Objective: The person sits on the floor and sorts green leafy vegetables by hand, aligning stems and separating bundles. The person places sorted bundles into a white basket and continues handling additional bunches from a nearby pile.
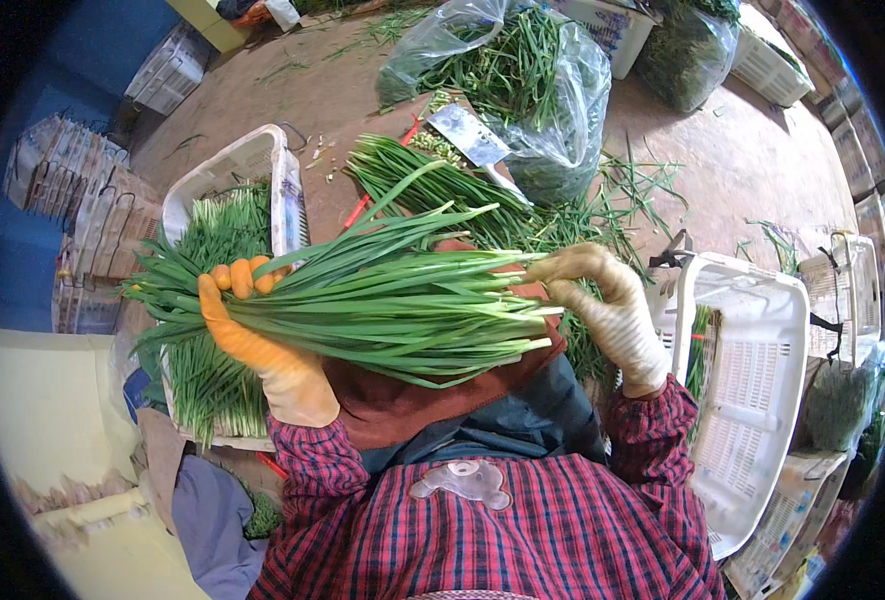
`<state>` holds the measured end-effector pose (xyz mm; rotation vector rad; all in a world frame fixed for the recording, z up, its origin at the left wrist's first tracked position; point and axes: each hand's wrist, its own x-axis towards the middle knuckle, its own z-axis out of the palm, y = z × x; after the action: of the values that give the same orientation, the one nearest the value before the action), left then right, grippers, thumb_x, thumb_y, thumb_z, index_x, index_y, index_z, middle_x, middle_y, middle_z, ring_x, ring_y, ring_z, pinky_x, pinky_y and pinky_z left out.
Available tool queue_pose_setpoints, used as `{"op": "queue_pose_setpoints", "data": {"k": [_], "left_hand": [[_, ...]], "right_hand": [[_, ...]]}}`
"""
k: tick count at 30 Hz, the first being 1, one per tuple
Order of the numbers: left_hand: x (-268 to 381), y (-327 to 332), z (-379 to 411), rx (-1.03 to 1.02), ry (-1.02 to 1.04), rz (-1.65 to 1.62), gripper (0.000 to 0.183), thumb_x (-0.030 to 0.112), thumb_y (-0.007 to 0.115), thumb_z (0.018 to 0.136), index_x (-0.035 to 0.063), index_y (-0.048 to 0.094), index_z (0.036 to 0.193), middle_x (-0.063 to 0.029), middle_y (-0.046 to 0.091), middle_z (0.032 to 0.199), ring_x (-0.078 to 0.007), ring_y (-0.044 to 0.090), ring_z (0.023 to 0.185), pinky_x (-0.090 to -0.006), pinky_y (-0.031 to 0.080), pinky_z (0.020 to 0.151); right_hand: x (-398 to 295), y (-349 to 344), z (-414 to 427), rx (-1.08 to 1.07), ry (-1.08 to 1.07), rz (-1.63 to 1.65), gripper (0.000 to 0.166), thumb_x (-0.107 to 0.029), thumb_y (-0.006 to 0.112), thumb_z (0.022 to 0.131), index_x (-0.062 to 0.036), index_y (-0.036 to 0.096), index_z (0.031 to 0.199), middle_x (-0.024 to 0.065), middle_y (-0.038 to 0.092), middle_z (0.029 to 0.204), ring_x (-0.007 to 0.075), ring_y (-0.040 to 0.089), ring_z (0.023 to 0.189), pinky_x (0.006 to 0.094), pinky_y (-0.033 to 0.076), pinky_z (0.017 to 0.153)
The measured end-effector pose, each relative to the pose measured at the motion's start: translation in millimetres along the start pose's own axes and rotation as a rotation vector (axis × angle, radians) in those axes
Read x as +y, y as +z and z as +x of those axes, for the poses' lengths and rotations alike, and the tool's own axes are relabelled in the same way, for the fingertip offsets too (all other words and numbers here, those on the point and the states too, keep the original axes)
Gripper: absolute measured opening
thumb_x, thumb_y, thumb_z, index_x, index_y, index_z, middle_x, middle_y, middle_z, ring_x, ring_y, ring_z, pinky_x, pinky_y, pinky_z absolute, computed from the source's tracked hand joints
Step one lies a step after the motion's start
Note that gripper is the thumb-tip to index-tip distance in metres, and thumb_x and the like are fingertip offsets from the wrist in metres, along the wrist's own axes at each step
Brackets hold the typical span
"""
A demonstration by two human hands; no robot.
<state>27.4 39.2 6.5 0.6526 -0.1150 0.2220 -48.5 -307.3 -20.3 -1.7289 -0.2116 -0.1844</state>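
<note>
My left hand (262, 330), in an orange and cream glove, is closed around the leafy end of a bunch of Chinese chives (382, 315) held across my lap. At the bunch's pale stem ends, my right hand (607, 307), in a cream glove, pinches a stem between thumb and fingertips. Beyond the bunch, another pile of chives (442, 187) lies on a board, with a broad-bladed cleaver (468, 135) by its cut ends. Under and behind my left hand stands a white plastic crate (286, 195) filled with chives.
A clear plastic bag (585, 97) of green leaves stands at the far side. To my right is a white plastic crate (757, 420) with a few chives inside. Loose leaves (637, 195) litter the floor. Stacked crates (67, 172) stand at the left wall.
</note>
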Motion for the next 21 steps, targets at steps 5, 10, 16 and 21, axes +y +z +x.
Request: {"op": "queue_pose_setpoints", "data": {"k": [5, 10, 16, 21], "left_hand": [[2, 16, -5, -0.067, -0.005, -0.135, 0.031, 0.025, 0.06, 0.099, 0.0182, 0.037, 0.078, 0.0063, 0.038, 0.074, -0.0129, 0.039, 0.072, -0.0324, 0.04, 0.077], [-1, 17, -6, -0.137, 0.0, -0.136, 0.032, 0.024, 0.06, 0.099, 0.0191, 0.036, 0.079, 0.0066, 0.037, 0.074, -0.0133, 0.037, 0.072, -0.0313, 0.038, 0.077], [0, 18, -6, -0.126, 0.007, -0.119, 0.027, 0.026, 0.061, 0.099, 0.0181, 0.041, 0.083, 0.0068, 0.042, 0.077, -0.0138, 0.042, 0.075, -0.0331, 0.04, 0.079], [2, 22, -11, -0.052, 0.018, -0.016, 0.02, 0.03, 0.065, 0.097, 0.0142, 0.053, 0.101, 0.0042, 0.059, 0.093, -0.0164, 0.057, 0.089, -0.0392, 0.046, 0.092]], "right_hand": [[-25, 8, 6, -0.238, 0.038, -0.17, 0.026, -0.018, 0.078, 0.081, -0.0093, 0.076, 0.106, 0.0088, 0.073, 0.101, 0.0205, 0.068, 0.091, 0.0332, 0.053, 0.084], [-31, 17, 1, -0.314, 0.054, -0.22, 0.028, -0.026, 0.078, 0.081, -0.0123, 0.076, 0.106, 0.0107, 0.072, 0.101, 0.0256, 0.071, 0.084, 0.0344, 0.056, 0.075], [-34, 39, 2, -0.236, -0.24, -0.511, 0.024, -0.022, 0.079, 0.078, -0.0182, 0.075, 0.101, 0.0048, 0.07, 0.09, 0.0264, 0.067, 0.08, 0.0382, 0.049, 0.069], [-30, 43, -17, -0.132, -0.331, -0.658, 0.022, -0.029, 0.077, 0.08, -0.0191, 0.071, 0.099, 0.002, 0.063, 0.083, 0.0248, 0.064, 0.078, 0.0391, 0.046, 0.064]]}}
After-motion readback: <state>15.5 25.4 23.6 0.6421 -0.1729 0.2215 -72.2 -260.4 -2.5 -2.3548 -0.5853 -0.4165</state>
